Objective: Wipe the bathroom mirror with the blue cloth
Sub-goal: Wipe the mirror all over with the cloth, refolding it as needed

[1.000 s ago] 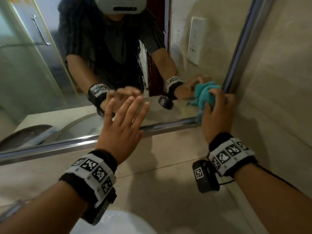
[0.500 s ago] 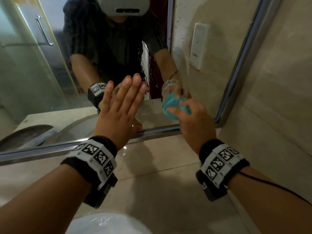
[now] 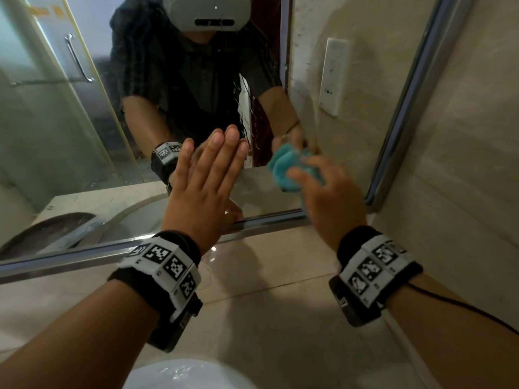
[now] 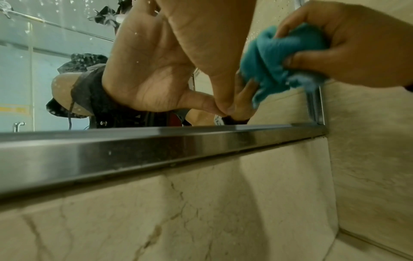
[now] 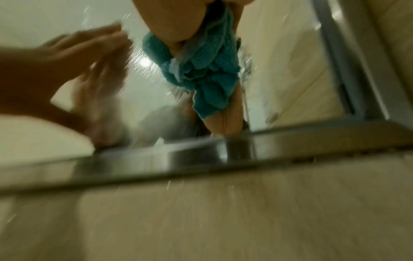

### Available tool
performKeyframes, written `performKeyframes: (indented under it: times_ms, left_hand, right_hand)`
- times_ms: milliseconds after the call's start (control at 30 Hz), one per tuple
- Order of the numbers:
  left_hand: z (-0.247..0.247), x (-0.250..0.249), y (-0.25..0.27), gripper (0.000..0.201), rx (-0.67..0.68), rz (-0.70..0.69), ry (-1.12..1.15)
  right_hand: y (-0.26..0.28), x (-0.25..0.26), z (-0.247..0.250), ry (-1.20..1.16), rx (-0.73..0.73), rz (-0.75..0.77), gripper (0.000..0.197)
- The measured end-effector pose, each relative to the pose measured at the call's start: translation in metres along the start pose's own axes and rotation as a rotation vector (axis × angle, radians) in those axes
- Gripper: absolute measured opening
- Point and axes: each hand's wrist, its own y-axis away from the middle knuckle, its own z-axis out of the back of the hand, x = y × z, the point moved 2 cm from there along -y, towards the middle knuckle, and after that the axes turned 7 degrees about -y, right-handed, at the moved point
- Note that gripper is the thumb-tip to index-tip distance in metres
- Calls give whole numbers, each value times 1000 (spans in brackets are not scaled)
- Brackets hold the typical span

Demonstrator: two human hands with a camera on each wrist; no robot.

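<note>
My right hand point(image 3: 331, 197) has its grip closed around the bunched blue cloth point(image 3: 289, 171), pressing it to the mirror point(image 3: 70, 141) near the lower right corner of the metal frame point(image 4: 156, 146). My left hand point(image 3: 202, 189) lies flat on the glass just beside it, fingers point(image 3: 222, 153) straight, holding nothing; the thumb meets its reflection.

Dim, warm indoor light; heavily motion-blurred from the right wrist, sharper elsewhere; wide-angle bending at edges; soft shadows below.
</note>
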Motion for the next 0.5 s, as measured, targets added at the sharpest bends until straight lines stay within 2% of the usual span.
performKeyframes:
  times_ms: [100, 133, 167, 200, 267, 300, 333, 400, 500]
  left_hand:
    - [-1, 0, 0, 121, -4, 0, 11]
    - [-1, 0, 0, 120, -9, 0, 11]
    - [-1, 0, 0, 120, -14, 1, 14]
    - [-1, 0, 0, 120, -18, 2, 17]
    - [0, 0, -1, 120, -14, 5, 12]
    - [0, 0, -1, 120, -9, 6, 8]
    - [0, 0, 0, 120, -6, 8, 9]
    - [1, 0, -1, 121, -2, 16, 12]
    - [2, -1, -1, 121, -1, 21, 5]
  right_hand:
    - [-24, -24, 24, -31, -283, -262, 34]
    - [-26, -26, 25, -30, -347, -313, 33]
    - [-24, -21, 20, 8, -356, -300, 33]
    - [-17, -15, 10, 43, -309, -224, 34]
    - [7, -8, -13, 30, -115, 14, 36]
    - [20, -10, -19, 13, -16, 89, 36]
    - [27, -17, -18, 4, 42, 101, 36]
    - [27, -32, -5, -11, -20, -34, 33]
    - [7, -49, 23, -139, -276, -354, 31]
